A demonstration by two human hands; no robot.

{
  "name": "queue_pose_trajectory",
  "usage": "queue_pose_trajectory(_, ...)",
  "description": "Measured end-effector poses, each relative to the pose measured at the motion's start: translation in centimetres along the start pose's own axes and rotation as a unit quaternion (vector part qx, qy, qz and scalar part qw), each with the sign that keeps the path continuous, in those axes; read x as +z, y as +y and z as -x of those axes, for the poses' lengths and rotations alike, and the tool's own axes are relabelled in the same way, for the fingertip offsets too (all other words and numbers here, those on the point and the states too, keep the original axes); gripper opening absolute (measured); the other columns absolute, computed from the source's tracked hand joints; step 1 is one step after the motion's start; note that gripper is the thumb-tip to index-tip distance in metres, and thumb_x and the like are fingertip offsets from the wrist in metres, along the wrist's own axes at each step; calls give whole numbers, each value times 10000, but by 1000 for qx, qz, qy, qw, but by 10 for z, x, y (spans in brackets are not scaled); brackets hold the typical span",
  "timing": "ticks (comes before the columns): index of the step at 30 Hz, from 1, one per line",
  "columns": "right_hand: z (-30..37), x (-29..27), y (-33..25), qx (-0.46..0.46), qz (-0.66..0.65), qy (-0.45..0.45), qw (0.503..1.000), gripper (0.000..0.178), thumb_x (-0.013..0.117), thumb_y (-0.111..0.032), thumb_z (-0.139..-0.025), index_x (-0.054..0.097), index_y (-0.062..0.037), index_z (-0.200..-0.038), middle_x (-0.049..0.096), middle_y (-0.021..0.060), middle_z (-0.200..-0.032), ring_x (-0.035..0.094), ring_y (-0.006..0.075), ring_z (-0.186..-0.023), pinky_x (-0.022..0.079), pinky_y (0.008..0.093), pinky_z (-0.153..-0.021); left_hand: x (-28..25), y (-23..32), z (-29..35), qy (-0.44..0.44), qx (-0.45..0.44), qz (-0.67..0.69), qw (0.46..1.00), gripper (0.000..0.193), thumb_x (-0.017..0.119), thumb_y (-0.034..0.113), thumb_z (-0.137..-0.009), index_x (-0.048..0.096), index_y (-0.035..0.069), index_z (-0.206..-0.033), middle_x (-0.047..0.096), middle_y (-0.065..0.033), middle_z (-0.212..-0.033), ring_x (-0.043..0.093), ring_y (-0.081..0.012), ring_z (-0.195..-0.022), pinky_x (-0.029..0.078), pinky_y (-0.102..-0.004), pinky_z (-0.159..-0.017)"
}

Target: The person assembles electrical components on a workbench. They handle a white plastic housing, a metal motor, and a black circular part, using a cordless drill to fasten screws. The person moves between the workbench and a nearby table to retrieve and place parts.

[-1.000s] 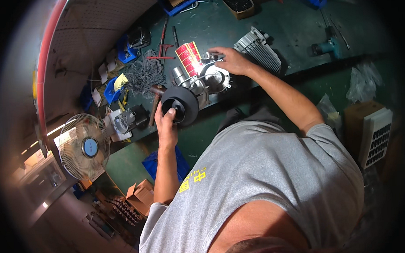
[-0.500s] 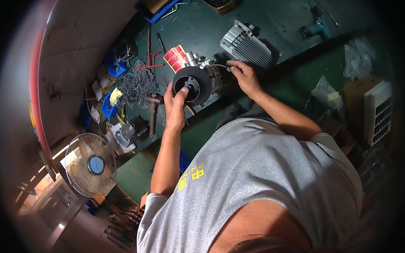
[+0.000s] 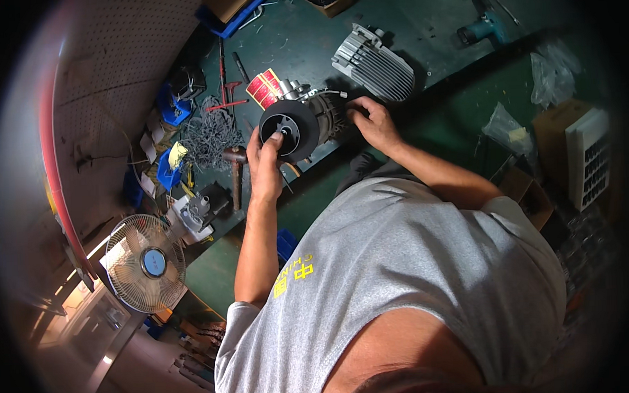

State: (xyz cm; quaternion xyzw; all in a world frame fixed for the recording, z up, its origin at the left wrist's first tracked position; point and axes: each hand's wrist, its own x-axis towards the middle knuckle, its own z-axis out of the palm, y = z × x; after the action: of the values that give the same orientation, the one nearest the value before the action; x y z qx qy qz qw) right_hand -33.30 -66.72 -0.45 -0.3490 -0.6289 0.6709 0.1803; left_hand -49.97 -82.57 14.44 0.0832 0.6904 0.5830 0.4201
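My left hand (image 3: 264, 169) grips a motor by the dark round wheel (image 3: 305, 131) at its near end, thumb pressed at the hub. Behind the wheel, the finned motor body (image 3: 325, 111) rests over the bench's front edge. From its top a thin cable (image 3: 328, 93) runs right and ends in a small pale connector. Beside the right end of the motor is my right hand (image 3: 376, 128), fingers bent and slightly apart, holding nothing I can see. Whether its fingertips touch the motor is hard to tell. A grey finned housing (image 3: 379, 66) lies just beyond that hand.
On the green bench, a red label sheet (image 3: 264, 89), a hammer (image 3: 237, 175), a red T-handle tool (image 3: 225, 89) and tangled grey cords (image 3: 212, 134) lie left. A teal power tool (image 3: 485, 30) sits far right. A fan (image 3: 145, 263) stands lower left.
My right hand has let go of the cable and dropped lower, beside the motor's end. The cable's connector now sticks out freely. My left hand keeps its hold on the motor.
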Motion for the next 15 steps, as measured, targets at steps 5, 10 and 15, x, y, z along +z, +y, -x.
queue_pose_trajectory(5, -1, 2, 1, 4, -6, -6, 1000, 188, 642, -101, -954, 678, 13, -1099, 716, 71, -954, 631, 112, -905, 506, 285, -839, 2, -6, 1, 17, 20, 6, 1000, 446, 632, 255, -918, 565, -14, -1268, 655, -88, -1119, 644, -159, -977, 545, -306, -840)
queue_pose_trajectory(10, -1, 2, 5, 11, -14, -15, 1000, 192, 649, -98, -947, 676, 8, -1105, 718, 71, -967, 642, 124, -914, 509, 290, -844, 1, -2, 4, 9, 18, 18, 1000, 458, 630, 254, -922, 555, -29, -1274, 653, -89, -1119, 646, -164, -974, 545, -309, -824)
queue_pose_trajectory(15, 1, 4, 5, 7, -22, 4, 1000, 224, 674, -129, -908, 682, 11, -1083, 731, 117, -967, 685, 178, -876, 538, 319, -792, 9, 1, 4, 15, -5, 6, 1000, 448, 628, 267, -923, 550, -8, -1268, 654, -90, -1061, 666, -167, -851, 554, -298, -611)
